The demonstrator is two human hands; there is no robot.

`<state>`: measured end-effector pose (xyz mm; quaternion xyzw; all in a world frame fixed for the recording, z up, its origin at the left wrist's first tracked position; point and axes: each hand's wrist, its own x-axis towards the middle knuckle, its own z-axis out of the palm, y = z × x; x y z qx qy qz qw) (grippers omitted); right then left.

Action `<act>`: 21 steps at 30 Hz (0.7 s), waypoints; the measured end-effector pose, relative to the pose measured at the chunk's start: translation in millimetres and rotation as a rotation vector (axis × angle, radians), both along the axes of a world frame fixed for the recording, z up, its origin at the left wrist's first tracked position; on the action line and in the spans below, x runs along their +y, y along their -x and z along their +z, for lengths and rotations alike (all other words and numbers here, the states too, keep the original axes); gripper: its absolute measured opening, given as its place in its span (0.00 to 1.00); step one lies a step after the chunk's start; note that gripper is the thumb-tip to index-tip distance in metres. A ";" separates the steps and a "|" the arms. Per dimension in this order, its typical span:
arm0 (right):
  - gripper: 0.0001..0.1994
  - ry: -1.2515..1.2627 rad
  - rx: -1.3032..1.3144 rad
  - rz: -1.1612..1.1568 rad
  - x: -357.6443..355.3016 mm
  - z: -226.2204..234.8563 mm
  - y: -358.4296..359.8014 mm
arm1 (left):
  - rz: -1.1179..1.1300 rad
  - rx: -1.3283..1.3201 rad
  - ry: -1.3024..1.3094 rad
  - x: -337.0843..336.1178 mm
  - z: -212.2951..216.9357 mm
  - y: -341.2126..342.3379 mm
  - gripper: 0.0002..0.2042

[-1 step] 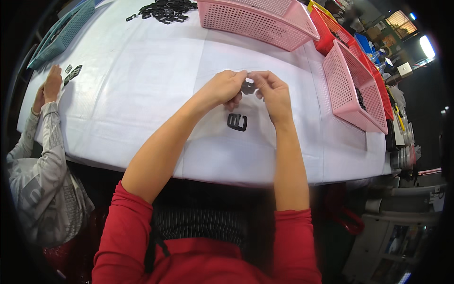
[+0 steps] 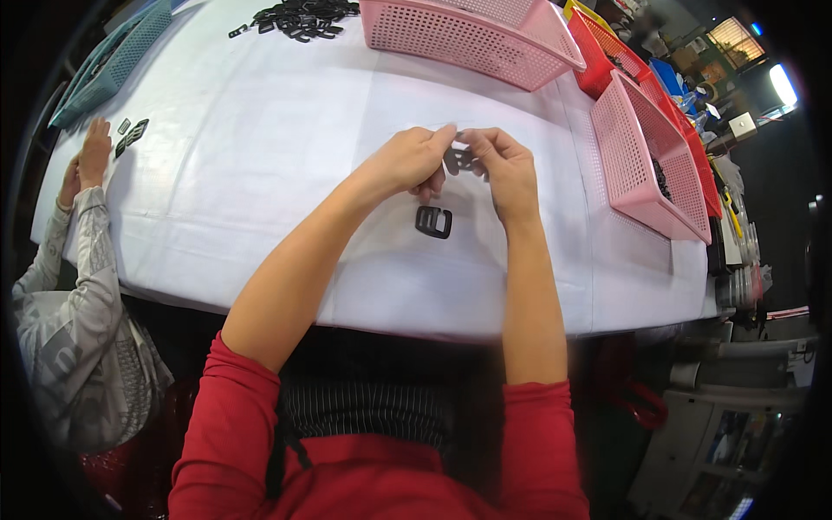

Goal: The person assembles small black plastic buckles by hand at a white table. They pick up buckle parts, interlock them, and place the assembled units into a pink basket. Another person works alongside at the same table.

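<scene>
Between my two hands, above the white table (image 2: 260,173), is a small black buckle (image 2: 459,159), partly hidden by fingers. My right hand (image 2: 504,169) pinches it from the right with thumb and forefinger. On its other side my left hand (image 2: 418,159) is closed, its fingertips at the buckle's left edge. Another black buckle (image 2: 432,222), with bars across its frame and a hooked right side, lies flat on the cloth just below my hands.
A heap of black buckles (image 2: 303,17) lies at the far side. Pink baskets (image 2: 468,48) (image 2: 637,165) stand at the back and right, beside red bins (image 2: 607,56). At far left are a teal basket (image 2: 113,69), a few buckles (image 2: 132,136) and a co-worker's hands (image 2: 91,156).
My right hand has shifted slightly right and the held buckle has turned, so more of its openings show. The buckle on the table has not moved.
</scene>
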<state>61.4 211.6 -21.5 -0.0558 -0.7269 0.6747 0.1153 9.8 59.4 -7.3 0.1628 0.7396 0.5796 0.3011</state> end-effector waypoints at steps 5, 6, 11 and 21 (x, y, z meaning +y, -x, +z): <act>0.08 0.308 -0.054 -0.078 22.4 -5.7 9.3 | -0.323 0.555 0.359 -11.9 4.5 -2.5 0.19; 0.08 0.454 -0.024 -0.100 27.3 -11.0 11.6 | -0.437 0.718 0.435 -13.8 -2.4 -2.7 0.18; 0.13 1.053 0.054 -0.052 61.4 -12.1 15.9 | -0.480 0.697 0.461 -13.5 2.3 -0.7 0.14; 0.15 0.743 0.014 -0.119 72.8 64.4 115.4 | 0.180 0.135 -0.184 -19.4 -45.2 56.9 0.08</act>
